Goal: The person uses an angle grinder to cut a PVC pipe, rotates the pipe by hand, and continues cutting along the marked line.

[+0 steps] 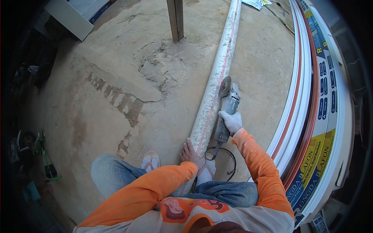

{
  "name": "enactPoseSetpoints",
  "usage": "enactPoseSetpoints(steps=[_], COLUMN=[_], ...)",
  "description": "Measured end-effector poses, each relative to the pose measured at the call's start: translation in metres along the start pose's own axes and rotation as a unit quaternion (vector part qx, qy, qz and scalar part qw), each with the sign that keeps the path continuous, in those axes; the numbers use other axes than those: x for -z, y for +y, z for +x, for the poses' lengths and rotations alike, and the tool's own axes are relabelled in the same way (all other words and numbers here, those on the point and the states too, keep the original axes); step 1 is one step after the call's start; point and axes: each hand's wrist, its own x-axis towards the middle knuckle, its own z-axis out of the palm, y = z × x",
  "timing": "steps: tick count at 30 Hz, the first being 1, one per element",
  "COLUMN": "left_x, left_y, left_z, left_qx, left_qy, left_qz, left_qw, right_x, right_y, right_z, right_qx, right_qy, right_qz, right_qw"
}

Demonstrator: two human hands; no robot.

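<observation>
From the head camera, a long white strip [217,73] lies on the concrete floor [97,116], running from the person's knees at 6 o'clock away toward 12 to 1 o'clock, with a reddish line along its length and dust on its face. It looks stiff but light, probably thin-walled plastic that could chatter or slide on the floor. Its chalky surface seems slippery, so the safest hold is likely flat pressure from above, close to the worked spot, rather than a pinch at the edge. The left hand [190,153], bare, lies on the near end of the strip at about 6 o'clock. Its fingers are spread and draped over the strip, pressing rather than gripping, with the orange sleeve angled in from 7 o'clock. The right hand [232,121], in a white glove, is wrapped fully around the body of an angle grinder [230,101]. That arm reaches forward from 4 o'clock, and the disc stands against the strip's right edge, just right of centre. The grinder's cord [230,157] loops on the floor beside a sandalled foot [150,160]. Stacked printed panels [318,97] curve along 3 o'clock.
</observation>
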Motion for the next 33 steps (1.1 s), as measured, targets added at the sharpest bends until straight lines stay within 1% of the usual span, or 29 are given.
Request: enactPoseSetpoints(steps=[3,5,10,12,14,15,17,18,19,20,21,22,24,25,27,30,31,33], left_x=[0.001,0.002,0.003,0.002,0.001,0.0,0.001,0.005,0.009,0.012,0.015,0.017,0.001,0.0,0.006,0.005,0.004,0.008], left_y=[0.001,0.002,0.004,0.002,0.002,0.002,0.004,0.004,0.005,0.003,-0.002,-0.01,-0.05,-0.057,-0.063,-0.045,-0.038,-0.013], left_z=[0.0,0.0,-0.001,0.0,0.0,0.0,0.0,-0.001,-0.001,-0.001,-0.005,-0.01,-0.044,-0.049,-0.052,-0.046,-0.039,-0.002], left_qx=[-0.003,-0.004,-0.006,-0.008,-0.011,0.0,0.008,0.015,0.021,0.017,0.028,0.038,0.05,0.045,0.023,0.028,0.031,0.031], left_qy=[0.008,0.01,0.02,0.019,0.017,0.01,0.006,-0.011,-0.027,-0.022,-0.051,-0.08,-0.109,-0.106,-0.132,-0.108,-0.111,-0.142], left_qz=[0.005,0.007,0.002,0.003,0.004,0.002,-0.001,-0.004,-0.006,-0.007,-0.038,-0.067,-0.067,-0.064,-0.119,-0.079,-0.077,-0.084], left_qw=[1.0,1.0,1.0,1.0,1.0,1.0,1.0,1.0,0.999,1.0,0.998,0.994,0.99,0.991,0.984,0.991,0.99,0.986], right_x=[-0.001,-0.002,-0.002,-0.002,0.005,0.009,0.022,0.029,0.036,0.044,0.049,0.056,0.067,0.072,0.077,0.083,0.083,0.082], right_y=[0.007,0.012,0.015,0.006,-0.01,-0.018,-0.033,-0.042,-0.043,-0.044,-0.052,-0.06,-0.057,-0.053,-0.044,-0.044,-0.043,-0.044], right_z=[0.0,0.001,-0.002,-0.004,-0.007,-0.006,0.0,0.002,0.007,0.015,0.018,0.016,0.025,0.031,0.039,0.044,0.042,0.045], right_qx=[-0.014,0.027,0.02,0.016,-0.01,-0.01,-0.003,-0.002,0.002,0.016,0.031,0.029,0.037,0.039,0.043,0.04,0.029,0.028], right_qy=[0.003,0.012,0.014,0.015,0.005,0.006,0.007,0.028,0.027,0.042,0.058,0.07,0.084,0.093,0.099,0.107,0.106,0.103], right_qz=[-0.016,-0.003,0.007,0.009,0.063,0.063,0.125,0.128,0.13,0.146,0.164,0.173,0.194,0.211,0.225,0.223,0.21,0.202], right_qw=[1.0,1.0,1.0,1.0,0.998,0.998,0.992,0.991,0.991,0.988,0.984,0.982,0.977,0.972,0.968,0.968,0.972,0.974])
